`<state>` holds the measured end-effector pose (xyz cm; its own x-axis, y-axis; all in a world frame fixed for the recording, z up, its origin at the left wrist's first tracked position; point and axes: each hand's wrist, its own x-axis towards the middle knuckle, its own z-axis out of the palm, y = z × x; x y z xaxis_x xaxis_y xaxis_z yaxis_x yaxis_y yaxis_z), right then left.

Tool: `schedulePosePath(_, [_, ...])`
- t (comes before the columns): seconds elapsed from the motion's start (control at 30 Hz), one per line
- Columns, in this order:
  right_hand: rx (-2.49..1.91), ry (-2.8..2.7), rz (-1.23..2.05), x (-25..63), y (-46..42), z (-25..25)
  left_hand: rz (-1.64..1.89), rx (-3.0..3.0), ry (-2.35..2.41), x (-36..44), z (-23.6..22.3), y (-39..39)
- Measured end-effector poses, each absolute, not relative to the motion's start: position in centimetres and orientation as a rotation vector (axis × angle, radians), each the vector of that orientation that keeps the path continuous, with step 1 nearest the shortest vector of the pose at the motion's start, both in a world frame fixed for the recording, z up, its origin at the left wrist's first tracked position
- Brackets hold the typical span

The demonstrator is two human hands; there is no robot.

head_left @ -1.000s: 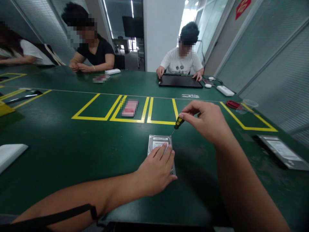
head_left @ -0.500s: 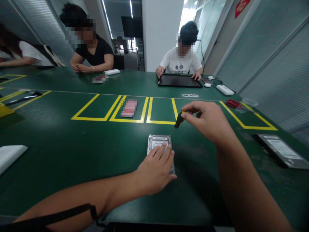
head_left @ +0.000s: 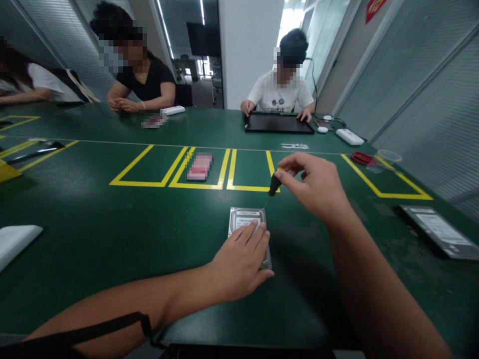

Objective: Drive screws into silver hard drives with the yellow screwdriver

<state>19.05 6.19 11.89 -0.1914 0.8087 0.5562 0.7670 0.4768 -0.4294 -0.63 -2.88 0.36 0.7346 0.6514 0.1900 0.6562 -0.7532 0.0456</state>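
Observation:
A silver hard drive point(head_left: 236, 218) with a white label lies on the green table in front of me. My left hand point(head_left: 241, 259) rests flat across its near part, fingers stretched out and thumb by the near right corner. Above the far right corner, my right hand point(head_left: 309, 182) is closed on the top of a small screwdriver point(head_left: 275, 183) with a dark and yellow handle. Its thin shaft slants down to that corner of the drive. Whether the tip sits in a screw is too small to tell.
A second drive-like unit point(head_left: 436, 230) lies at right, near red-handled pliers point(head_left: 362, 158) and a clear lid point(head_left: 389, 156). Yellow tape rectangles mark the table; one holds a pink, blurred object point(head_left: 200, 167). Across sits a person with a black panel point(head_left: 279, 123). A white object point(head_left: 17, 242) lies left.
My right hand and the screwdriver handle have shifted slightly left, the tip staying at the drive's corner. The left hand and the drive look unmoved.

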Motion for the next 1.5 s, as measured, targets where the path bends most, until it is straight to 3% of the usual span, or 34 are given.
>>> schedulePosePath(1.5, [-1.206,-1.975,0.003,18.46,6.66,10.94,-0.338,-2.845,-1.086,-0.83,-0.05,-2.74])
